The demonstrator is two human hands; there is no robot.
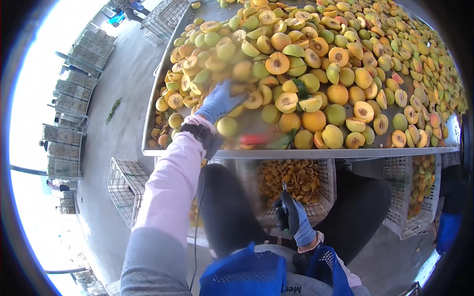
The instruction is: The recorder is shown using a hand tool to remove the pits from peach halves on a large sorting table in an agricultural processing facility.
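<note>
A sloping heap of yellow-green peaches point(337, 93), many halved with brown centres showing, covers the metal table point(306, 154) before me. My left hand point(219, 102), in a blue glove, reaches over the near left part of the heap. Its fingers are apart and touch or hover just above the fruit; a smear in the picture blurs this spot. Low by my lap, my right hand point(295, 219), in a blue and black glove, is closed round a small tool with a thin metal tip point(284, 186). The tool's handle is hidden in the fist.
Beneath the table edge stands a pale plastic crate point(326, 185) of orange-brown fruit pieces point(291, 180). Another crate point(399, 197) with fruit is at right. An crate point(123, 180) stands on the floor at left. Stacked crates point(64, 148) line the far left. A cable point(196, 237) hangs beside my left leg.
</note>
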